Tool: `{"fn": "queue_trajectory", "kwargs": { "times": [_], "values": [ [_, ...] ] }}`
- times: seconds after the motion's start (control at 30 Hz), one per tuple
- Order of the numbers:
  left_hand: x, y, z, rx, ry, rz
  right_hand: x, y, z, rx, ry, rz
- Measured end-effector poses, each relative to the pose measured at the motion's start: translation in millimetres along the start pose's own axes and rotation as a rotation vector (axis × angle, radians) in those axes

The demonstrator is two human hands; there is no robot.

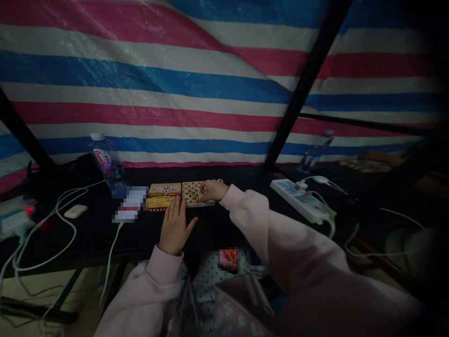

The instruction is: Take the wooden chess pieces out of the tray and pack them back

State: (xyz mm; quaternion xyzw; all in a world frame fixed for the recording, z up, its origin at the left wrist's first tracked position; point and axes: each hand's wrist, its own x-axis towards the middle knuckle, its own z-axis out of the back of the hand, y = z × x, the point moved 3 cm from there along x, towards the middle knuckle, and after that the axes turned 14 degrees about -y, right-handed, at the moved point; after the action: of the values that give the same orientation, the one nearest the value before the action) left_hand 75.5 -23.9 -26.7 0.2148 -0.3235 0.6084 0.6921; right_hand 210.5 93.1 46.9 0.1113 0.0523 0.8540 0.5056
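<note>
My left hand (175, 229) lies with its fingers stretched out, their tips on the lower edge of a yellow Chinese chess box (164, 189). Right beside that box is a white tray (210, 203) with several round, cream Chinese chess pieces (191, 194) bearing red and dark characters. My right hand (213, 189) reaches in from the right, fingertips bent down and closed on a piece at the tray's right side. The fingers partly hide this piece. One more round piece (220, 180) shows just past the right hand's knuckles.
A phone (131, 203) on a cable and a water bottle (108, 164) stand left of the box. Further left are a white earbud case (76, 211) and looped cables. A power strip (298, 201) lies to the right, near another bottle (315, 152). Striped sheeting (157, 84) hangs behind.
</note>
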Motion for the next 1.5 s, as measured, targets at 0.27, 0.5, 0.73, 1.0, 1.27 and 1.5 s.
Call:
{"fn": "queue_trajectory", "kwargs": {
  "times": [0.27, 0.5, 0.73, 1.0, 1.27, 1.5],
  "values": [
    [-0.8, 0.8, -1.5, 0.015, -0.011, -0.012, -5.5, 7.0, 2.4, 0.004, -0.015, 0.029],
    [-0.9, 0.9, -1.4, 0.002, -0.028, -0.014, -5.2, 7.3, -0.4, 0.093, 0.012, 0.135],
    [-1.1, 1.7, -2.8, 0.007, -0.011, -0.007, -2.2, -22.2, 32.2, 0.137, -0.138, 0.063],
    [-0.9, 0.9, -1.8, 0.002, 0.008, 0.013, 12.9, -76.5, 3.8, -0.036, -0.104, -0.008],
    [-0.7, 1.1, -2.1, 0.011, 0.004, -0.002, 21.4, -83.9, -12.4, 0.032, -0.073, 0.023],
    [-0.7, 1.0, -1.4, 0.009, 0.007, 0.008, 7.4, -79.5, -6.5, 0.129, -0.029, 0.012]
  ]
}}
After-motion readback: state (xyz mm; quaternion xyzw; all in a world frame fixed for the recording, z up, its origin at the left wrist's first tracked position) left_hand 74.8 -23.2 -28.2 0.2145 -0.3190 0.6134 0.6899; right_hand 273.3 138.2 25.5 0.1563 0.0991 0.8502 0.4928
